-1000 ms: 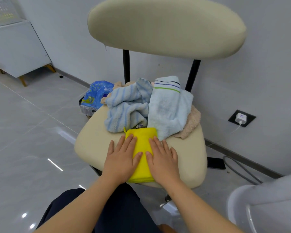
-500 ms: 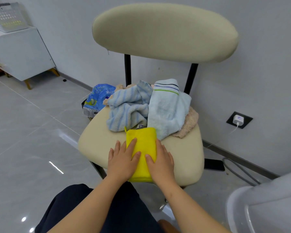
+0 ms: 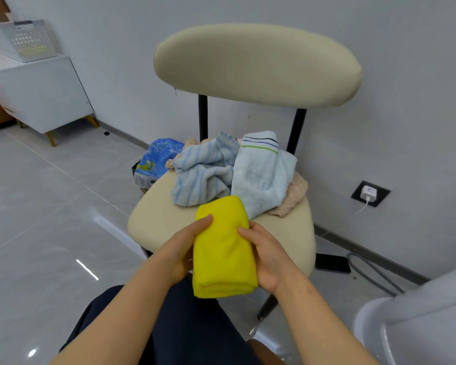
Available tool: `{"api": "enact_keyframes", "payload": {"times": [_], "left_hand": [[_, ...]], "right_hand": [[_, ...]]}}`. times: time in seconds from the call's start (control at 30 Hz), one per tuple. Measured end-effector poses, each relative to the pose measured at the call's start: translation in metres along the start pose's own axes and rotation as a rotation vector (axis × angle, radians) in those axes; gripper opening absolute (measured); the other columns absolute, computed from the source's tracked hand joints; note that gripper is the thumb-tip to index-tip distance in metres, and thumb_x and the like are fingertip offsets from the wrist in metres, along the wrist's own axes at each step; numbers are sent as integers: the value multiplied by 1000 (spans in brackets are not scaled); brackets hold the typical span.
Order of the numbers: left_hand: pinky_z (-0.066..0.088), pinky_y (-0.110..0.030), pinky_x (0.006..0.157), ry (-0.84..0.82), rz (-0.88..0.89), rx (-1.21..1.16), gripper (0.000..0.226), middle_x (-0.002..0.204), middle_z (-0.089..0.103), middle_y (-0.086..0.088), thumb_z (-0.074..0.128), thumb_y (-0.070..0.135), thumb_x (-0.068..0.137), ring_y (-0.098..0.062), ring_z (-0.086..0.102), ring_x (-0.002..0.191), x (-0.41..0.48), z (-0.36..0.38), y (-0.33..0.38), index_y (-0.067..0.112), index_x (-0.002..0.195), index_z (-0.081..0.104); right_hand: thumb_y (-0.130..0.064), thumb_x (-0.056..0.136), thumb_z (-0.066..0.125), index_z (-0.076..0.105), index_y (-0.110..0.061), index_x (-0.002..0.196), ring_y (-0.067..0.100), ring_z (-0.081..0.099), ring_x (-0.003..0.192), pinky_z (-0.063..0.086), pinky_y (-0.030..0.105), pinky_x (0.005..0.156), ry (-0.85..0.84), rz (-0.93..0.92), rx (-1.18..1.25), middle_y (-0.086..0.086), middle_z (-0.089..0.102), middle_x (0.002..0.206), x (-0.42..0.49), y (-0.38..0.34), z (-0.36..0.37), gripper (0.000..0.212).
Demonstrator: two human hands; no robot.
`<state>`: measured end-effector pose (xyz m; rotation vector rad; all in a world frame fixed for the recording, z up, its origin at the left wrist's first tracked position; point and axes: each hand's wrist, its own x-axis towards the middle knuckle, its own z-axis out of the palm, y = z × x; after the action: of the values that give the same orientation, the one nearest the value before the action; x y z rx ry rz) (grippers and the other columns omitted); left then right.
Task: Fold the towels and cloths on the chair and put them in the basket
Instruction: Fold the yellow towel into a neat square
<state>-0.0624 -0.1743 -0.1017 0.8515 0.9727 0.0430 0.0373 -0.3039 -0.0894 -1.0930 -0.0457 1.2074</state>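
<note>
Left to right. White slotted basket [image 3: 24, 39] sits far left on a white cabinet [image 3: 41, 93], well apart from me. A second white container rim [image 3: 395, 327] shows at bottom right, close by; can't tell which one is the target basket.

My left hand [image 3: 181, 252] clamps the left edge of the folded yellow cloth [image 3: 223, 248], thumb on top, fingers tucked under. My right hand [image 3: 267, 255] grips the right edge the same way. Both hands closed on it; the cloth looks lifted clear of the chair seat [image 3: 163, 219], held over its front edge toward my lap.

Behind it on the seat: striped blue towel [image 3: 199, 177], crumpled; pale blue towel [image 3: 261, 177] with coloured bands, just beside it; beige cloth [image 3: 291, 198] partly underneath at right. All unfolded.

Step in hand, I judge: yellow cloth fold done, now carrying it to the basket. Next move calls for keeping both edges pinched so the layers don't spring open, swinging it over and setting it down flat. Then three pieces left.
</note>
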Motion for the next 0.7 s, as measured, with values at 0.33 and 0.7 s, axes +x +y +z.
{"api": "enact_keyframes", "payload": {"times": [0.33,0.7], "left_hand": [[44,-56,83,-195,-158,-285,76,126,59,-22,70,38,65,-40,55,114,-16,1,-1,10,132,50],[52,-52,80,-123,-41,-165,70,111,66,-19,77,21,58,-36,63,99,-22,0,14,11,124,56]], "right_hand": [[-24,78,60,58,-13,121,32,62,108,52,45,87,-143,25,8,14,65,119,-1,2,-5,44],[-25,69,67,59,-5,119,33,62,108,53,41,82,-55,29,-125,17,66,116,4,-6,-16,55]]}}
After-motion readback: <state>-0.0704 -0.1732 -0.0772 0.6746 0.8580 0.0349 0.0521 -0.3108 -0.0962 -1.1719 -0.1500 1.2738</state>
